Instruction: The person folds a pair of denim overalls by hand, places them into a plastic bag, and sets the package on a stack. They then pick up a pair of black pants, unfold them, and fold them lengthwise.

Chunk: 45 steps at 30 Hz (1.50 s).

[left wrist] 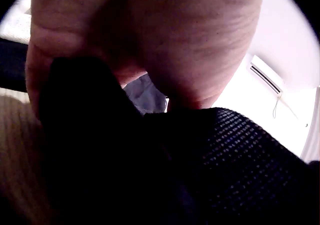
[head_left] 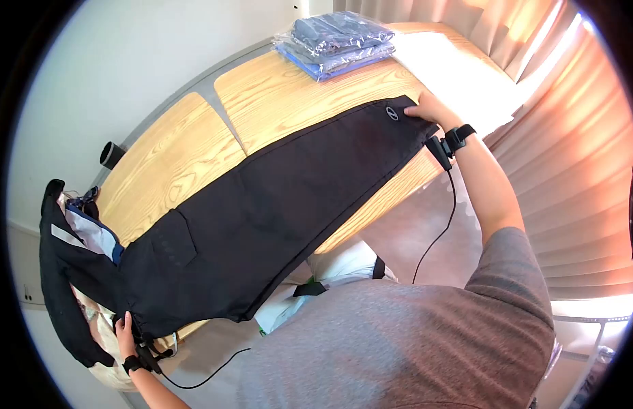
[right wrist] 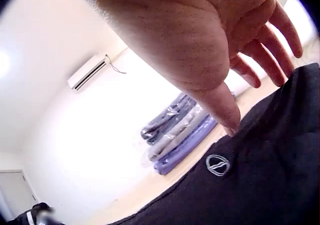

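A long black garment lies diagonally across the wooden table, with a pocket flap near its left part and a small round logo at its upper right end. At the lower left end, my left hand grips its edge; dark fabric hides much of the fingers of this hand in the left wrist view. My right hand rests at the other end beside the logo. In the right wrist view, the thumb of the right hand touches the black fabric, its fingers spread and extended near the edge.
Folded clothes in clear bags are stacked at the table's far side. Another black garment with a white stripe hangs over the left end. A black cup-like object stands by the wall. Cables run from both wrists.
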Tool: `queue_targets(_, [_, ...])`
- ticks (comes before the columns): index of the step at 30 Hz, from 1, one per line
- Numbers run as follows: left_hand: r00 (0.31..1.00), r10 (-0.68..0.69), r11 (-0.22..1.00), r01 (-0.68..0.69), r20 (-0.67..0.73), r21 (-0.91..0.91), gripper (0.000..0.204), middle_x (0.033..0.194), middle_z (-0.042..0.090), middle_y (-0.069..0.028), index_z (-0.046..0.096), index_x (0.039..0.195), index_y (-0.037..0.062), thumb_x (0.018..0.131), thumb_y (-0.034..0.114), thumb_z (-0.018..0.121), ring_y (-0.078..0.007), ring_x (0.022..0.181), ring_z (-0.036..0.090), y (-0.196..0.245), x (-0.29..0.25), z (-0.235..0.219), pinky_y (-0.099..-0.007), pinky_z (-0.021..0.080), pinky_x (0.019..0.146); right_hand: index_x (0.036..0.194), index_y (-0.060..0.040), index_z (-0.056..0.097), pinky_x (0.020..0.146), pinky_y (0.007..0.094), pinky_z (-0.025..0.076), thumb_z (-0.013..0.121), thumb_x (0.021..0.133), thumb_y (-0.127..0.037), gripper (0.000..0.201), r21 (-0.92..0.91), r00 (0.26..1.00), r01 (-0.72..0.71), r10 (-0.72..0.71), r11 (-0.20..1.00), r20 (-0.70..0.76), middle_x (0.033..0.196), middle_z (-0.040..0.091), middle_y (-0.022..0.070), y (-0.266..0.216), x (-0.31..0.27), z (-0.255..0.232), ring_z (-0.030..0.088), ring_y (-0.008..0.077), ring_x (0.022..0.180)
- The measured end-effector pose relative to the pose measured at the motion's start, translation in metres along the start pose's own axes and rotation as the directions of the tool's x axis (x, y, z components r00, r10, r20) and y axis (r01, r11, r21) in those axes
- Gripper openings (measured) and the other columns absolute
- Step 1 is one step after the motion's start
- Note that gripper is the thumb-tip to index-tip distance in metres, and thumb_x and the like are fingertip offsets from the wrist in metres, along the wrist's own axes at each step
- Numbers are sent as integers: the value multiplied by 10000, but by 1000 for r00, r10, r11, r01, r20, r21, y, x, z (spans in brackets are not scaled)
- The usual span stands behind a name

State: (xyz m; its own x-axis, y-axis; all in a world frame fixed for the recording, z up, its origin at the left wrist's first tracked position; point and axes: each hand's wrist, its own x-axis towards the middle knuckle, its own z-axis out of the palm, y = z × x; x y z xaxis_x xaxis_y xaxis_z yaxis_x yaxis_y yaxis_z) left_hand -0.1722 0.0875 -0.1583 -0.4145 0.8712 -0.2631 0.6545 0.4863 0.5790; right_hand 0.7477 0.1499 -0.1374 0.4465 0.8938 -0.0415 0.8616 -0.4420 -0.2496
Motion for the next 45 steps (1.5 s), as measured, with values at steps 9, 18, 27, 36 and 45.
queue_targets(9, [994, 84, 995, -88, -65, -53, 727, 1262, 509, -201, 375, 1288, -139, 858, 388, 632, -271, 1142, 501, 15, -25, 25, -332, 369, 983, 951, 81, 659, 715, 329, 492, 776, 640, -473, 646, 38, 948, -223, 208, 974, 241, 888, 685, 180, -4, -19, -5, 666, 271, 797])
queue_targets(18, [890, 351, 936, -320, -291, 148, 511, 1145, 592, -197, 494, 1185, -85, 815, 207, 690, -283, 1045, 567, 48, -31, 25, -351, 420, 926, 971, 36, 620, 721, 313, 462, 657, 839, -324, 386, 361, 973, 175, -104, 916, -207, 824, 641, 129, 50, 28, 10, 592, 189, 780])
queue_targets(27, [888, 288, 944, -327, -359, -52, 494, 1093, 597, -149, 521, 1168, -51, 825, 264, 686, -216, 978, 582, 81, -27, 24, -306, 444, 869, 1016, 6, 592, 705, 295, 468, 626, 875, -284, 324, 368, 915, 271, -120, 889, -384, 873, 635, 117, 76, 95, -36, 594, 186, 788])
queue_targets(36, [584, 807, 590, -794, -86, 146, 230, 1112, 610, -104, 638, 1000, 41, 785, 115, 669, -264, 1102, 541, 181, -145, 121, -367, 408, 948, 982, -34, 640, 896, 350, 459, 664, 781, -113, 216, 331, 634, 762, -748, 557, -199, 1060, 645, 107, -150, -135, 29, 599, 266, 1019])
queue_targets(45, [519, 854, 493, -830, 36, 263, 462, 1209, 559, -130, 587, 1134, 53, 710, 197, 698, -323, 1192, 460, 216, -196, 235, -428, 358, 989, 1055, -93, 626, 992, 434, 384, 682, 752, -187, 322, 262, 448, 885, -857, 384, -256, 1117, 626, 92, -237, -224, 116, 551, 294, 1117])
